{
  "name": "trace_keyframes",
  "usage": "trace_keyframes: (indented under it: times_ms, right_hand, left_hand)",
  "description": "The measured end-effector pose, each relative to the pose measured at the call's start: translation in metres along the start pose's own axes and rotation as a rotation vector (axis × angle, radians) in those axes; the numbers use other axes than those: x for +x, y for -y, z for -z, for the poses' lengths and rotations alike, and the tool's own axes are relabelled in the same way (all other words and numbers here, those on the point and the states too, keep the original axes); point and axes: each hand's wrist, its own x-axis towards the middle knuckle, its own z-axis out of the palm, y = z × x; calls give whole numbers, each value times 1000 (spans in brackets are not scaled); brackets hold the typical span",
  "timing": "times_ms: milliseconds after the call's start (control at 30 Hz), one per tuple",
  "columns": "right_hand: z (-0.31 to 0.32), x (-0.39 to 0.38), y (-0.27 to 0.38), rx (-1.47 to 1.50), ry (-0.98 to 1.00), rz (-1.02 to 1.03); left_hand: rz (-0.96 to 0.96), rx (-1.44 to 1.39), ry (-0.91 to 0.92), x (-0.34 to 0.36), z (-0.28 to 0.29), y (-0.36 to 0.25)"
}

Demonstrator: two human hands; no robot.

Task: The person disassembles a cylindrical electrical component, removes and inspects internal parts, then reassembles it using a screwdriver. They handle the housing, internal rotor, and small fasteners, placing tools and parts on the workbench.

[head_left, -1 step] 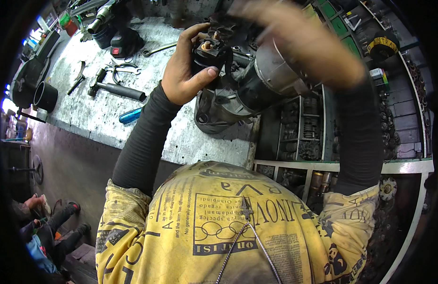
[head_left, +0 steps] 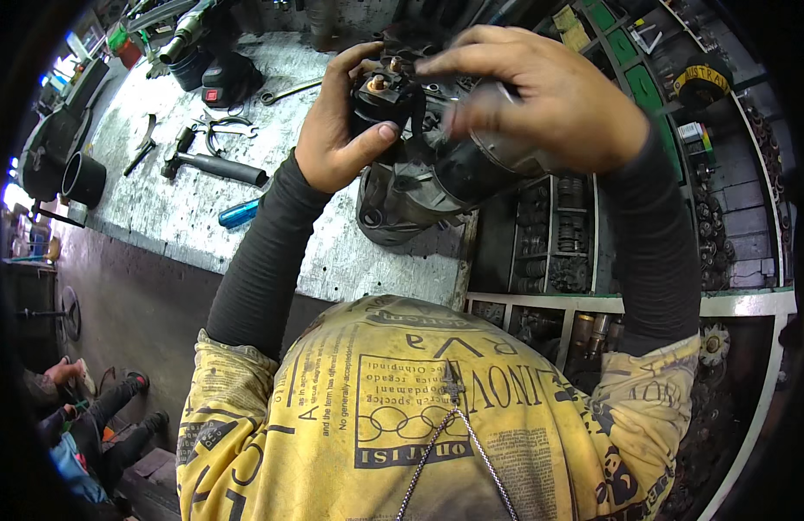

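Note:
A dark starter motor (head_left: 468, 172) stands near the bench's right edge, its silvery end housing partly covered by my right hand. On its left side is a black solenoid (head_left: 380, 108) with copper terminal bolts (head_left: 378, 82) on top. My left hand (head_left: 337, 139) is wrapped round the solenoid, thumb across the near side and fingers on the far side. Over the motor, just right of the terminals, hovers my right hand (head_left: 558, 100), slightly blurred. Its thumb and fingers are spread apart, with nothing visible between them.
On the worn metal bench (head_left: 181, 208) lie a hammer (head_left: 220, 166), pliers (head_left: 218, 130), a wrench (head_left: 289, 91) and a blue-handled tool (head_left: 239, 214). A black battery tool (head_left: 228, 78) stands behind. Parts shelves (head_left: 593, 226) fill the right. A person's legs (head_left: 107, 408) show lower left.
My right hand has moved left and toward the solenoid, and its blur has lessened. The left hand keeps its hold, and the starter motor has not visibly shifted.

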Motion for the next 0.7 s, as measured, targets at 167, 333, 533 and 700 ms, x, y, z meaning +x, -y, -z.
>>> trace_keyframes:
  times_ms: [167, 333, 533, 700]
  right_hand:
    - [-5, 0, -30, 758, -264, -86]
    - [-13, 7, -14, 120, -255, 6]
    - [-10, 7, -8, 233, -136, -124]
    - [-17, 7, -9, 73, -299, 54]
  left_hand:
    - [-10, 23, -8, 4, 1, 3]
    - [-27, -19, -10, 4, 1, 3]
    - [-19, -80, -2, 5, -2, 1]
    - [-25, -69, -13, 5, -3, 1]
